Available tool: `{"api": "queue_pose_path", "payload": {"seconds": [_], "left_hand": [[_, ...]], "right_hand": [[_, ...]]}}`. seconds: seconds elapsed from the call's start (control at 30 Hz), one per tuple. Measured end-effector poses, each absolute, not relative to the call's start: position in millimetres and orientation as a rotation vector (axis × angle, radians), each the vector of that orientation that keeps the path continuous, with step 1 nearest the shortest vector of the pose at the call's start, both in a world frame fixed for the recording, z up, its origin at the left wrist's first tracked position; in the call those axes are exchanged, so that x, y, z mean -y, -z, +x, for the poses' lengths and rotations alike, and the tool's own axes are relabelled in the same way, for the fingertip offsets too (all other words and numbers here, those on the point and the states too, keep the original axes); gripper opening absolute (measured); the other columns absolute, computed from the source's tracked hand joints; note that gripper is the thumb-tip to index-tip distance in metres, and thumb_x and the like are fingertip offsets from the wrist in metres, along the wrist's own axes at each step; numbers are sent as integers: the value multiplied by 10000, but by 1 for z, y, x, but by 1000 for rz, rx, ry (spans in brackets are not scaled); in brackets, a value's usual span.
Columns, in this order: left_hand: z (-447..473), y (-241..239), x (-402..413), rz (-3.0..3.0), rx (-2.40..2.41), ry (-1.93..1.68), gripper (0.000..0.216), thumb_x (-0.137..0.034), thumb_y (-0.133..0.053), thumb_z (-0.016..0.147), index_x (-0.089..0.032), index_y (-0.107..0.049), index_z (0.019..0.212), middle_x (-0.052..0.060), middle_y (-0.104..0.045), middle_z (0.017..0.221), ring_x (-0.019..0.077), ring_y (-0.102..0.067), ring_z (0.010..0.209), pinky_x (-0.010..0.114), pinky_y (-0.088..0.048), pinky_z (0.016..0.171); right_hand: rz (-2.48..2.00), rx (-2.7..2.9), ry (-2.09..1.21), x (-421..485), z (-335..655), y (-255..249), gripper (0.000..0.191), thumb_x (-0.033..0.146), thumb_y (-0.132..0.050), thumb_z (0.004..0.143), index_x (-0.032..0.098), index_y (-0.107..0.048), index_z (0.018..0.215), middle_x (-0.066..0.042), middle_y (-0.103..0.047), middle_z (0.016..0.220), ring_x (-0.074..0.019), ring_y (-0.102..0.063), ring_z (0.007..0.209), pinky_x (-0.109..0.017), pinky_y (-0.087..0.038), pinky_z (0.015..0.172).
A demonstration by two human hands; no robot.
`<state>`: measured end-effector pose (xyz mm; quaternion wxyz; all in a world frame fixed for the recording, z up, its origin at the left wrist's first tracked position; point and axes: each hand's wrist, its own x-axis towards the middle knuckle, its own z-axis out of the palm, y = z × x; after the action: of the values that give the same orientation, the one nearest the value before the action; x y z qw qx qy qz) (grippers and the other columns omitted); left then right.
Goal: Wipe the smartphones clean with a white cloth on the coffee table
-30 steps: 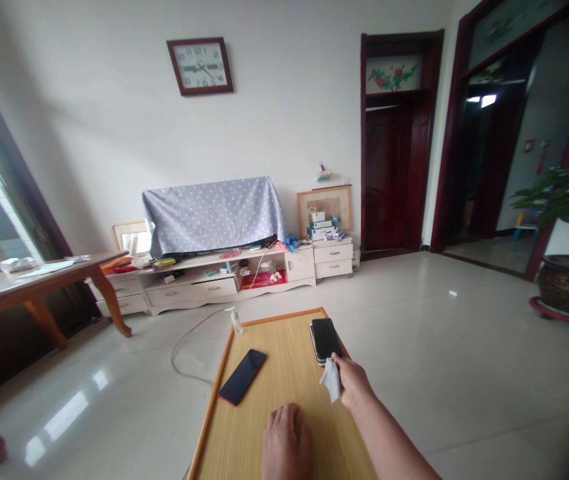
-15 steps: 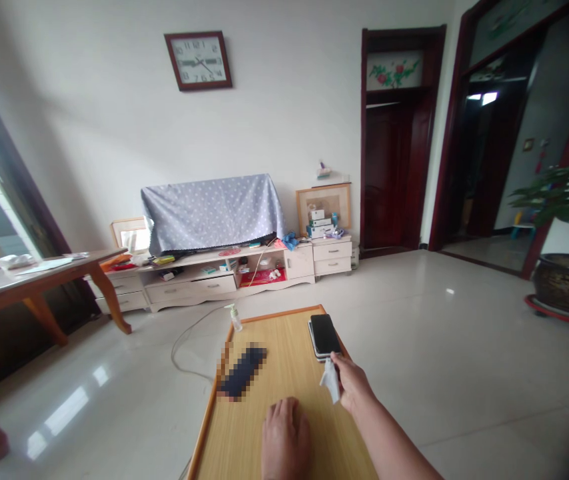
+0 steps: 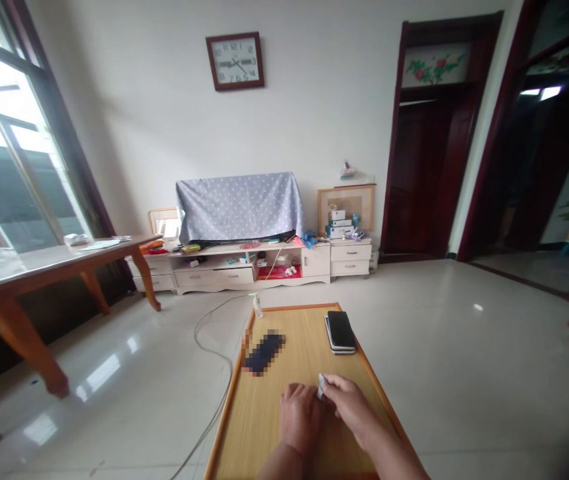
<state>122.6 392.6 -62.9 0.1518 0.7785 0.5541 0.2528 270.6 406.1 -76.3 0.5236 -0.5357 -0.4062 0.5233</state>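
My right hand (image 3: 347, 410) pinches a small white wipe (image 3: 321, 385) over the near part of the wooden table (image 3: 294, 373). Right beside it rests my left hand (image 3: 298, 419), fingers curled and touching the right hand and the wipe. Beyond the hands, a stack of dark phones (image 3: 340, 331) lies near the table's right edge. Another dark phone (image 3: 263, 353), blurred out, sits toward the left edge. A small spray bottle (image 3: 255, 306) stands at the far left corner.
A grey cable (image 3: 214, 347) runs across the shiny tiled floor left of the table. A brown wooden table (image 3: 39, 280) stands at left under the window. A low TV cabinet (image 3: 244, 267) with a cloth-covered screen lines the far wall.
My right hand has drawn back from the stacked phones toward me with the wipe and now meets my left hand. The view has swung to the left.
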Motion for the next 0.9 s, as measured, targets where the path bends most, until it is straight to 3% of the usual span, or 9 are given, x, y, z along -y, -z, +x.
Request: {"api": "queue_pose_path", "payload": {"seconds": [0.07, 0.2, 0.27, 0.37, 0.47, 0.7, 0.9], "left_hand": [[114, 65, -392, 2251, -1590, -686, 209, -251, -529, 865, -286, -709, 964, 35, -716, 999, 234, -563, 1098, 341, -403, 915], [83, 66, -403, 2220, -1739, -610, 396, -181, -561, 741, -255, -661, 1117, 42, -674, 1201, 219, -535, 1186, 320, -382, 990], [62, 64, -416, 2150, -1906, -579, 467, -176, -508, 767, -211, -606, 1222, 87, -621, 1306, 238, -512, 1237, 349, -365, 1024], [29, 60, -445, 2037, -2145, -529, 592, -278, -515, 822, -157, -471, 1400, 152, -489, 1485, 313, -372, 1403, 427, -281, 1122], [6, 57, -472, 1975, -2263, -450, 700, -411, -531, 856, -161, -361, 1487, 160, -373, 1594, 327, -274, 1476, 450, -242, 1153], [-10, 56, -502, 1987, -2297, -273, 742, -525, -567, 813, -179, -405, 1449, 161, -569, 1432, 360, -425, 1352, 479, -326, 1054], [-16, 55, -506, 1980, -2314, -214, 792, -567, -574, 792, -177, -396, 1459, 170, -541, 1453, 374, -436, 1334, 489, -349, 1019]], "right_hand": [[-1357, 1116, -1156, -402, 269, 79, 99, 280, -747, 680, 203, -687, 697, 1, -698, 707, -177, -595, 701, -244, -360, 604], [-1541, 1296, -923, -401, 271, 89, 152, 156, -654, 697, 218, -610, 565, 29, -586, 545, -160, -517, 595, -261, -299, 592], [-1617, 1336, -795, -402, 274, 92, 108, 132, -624, 724, 219, -665, 674, 2, -641, 669, -176, -558, 663, -265, -315, 626], [-1662, 1398, -638, -402, 274, 92, 264, 126, -583, 788, 221, -724, 990, -67, -672, 1008, -204, -612, 858, -268, -359, 718], [-1627, 1534, -570, -401, 266, 89, 309, 148, -557, 854, 239, -716, 1102, -77, -629, 1118, -194, -621, 930, -259, -378, 777], [-1639, 1955, -457, -399, 239, 94, 180, 133, -561, 863, 216, -658, 736, -29, -605, 931, -149, -597, 834, -236, -357, 723], [-1620, 1996, -485, -396, 241, 94, 163, 115, -568, 846, 220, -658, 760, -29, -618, 949, -160, -600, 901, -234, -362, 760]]}}
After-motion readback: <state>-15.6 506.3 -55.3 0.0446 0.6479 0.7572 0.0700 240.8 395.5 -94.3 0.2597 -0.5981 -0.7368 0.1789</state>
